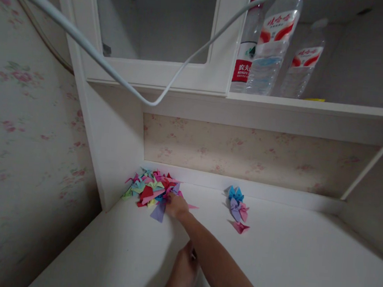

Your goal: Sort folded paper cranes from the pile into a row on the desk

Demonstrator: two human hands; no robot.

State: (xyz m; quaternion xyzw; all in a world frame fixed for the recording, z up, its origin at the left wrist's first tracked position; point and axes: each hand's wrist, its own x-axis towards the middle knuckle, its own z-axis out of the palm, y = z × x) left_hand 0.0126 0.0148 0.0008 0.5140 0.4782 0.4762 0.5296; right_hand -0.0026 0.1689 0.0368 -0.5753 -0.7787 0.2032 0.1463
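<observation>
A heap of folded paper pieces (149, 188) in many colours lies in the back left corner of the white desk (284, 267). My right hand (175, 205) reaches across to the heap's right edge, fingertips among the pieces and beside a purple piece (158, 212); the frame does not show whether it grips one. My left hand (182, 272) rests on the desk near the front, under my right forearm, with its fingers curled in. A smaller group of blue, purple and pink folded pieces (237, 208) lies to the right, apart from both hands.
A white cabinet side panel (118, 137) stands left of the heap. A shelf (315, 105) above the desk carries three plastic water bottles (274, 43). A white cable (117, 72) hangs across the top. Flowered wallpaper covers the left wall and the back panel.
</observation>
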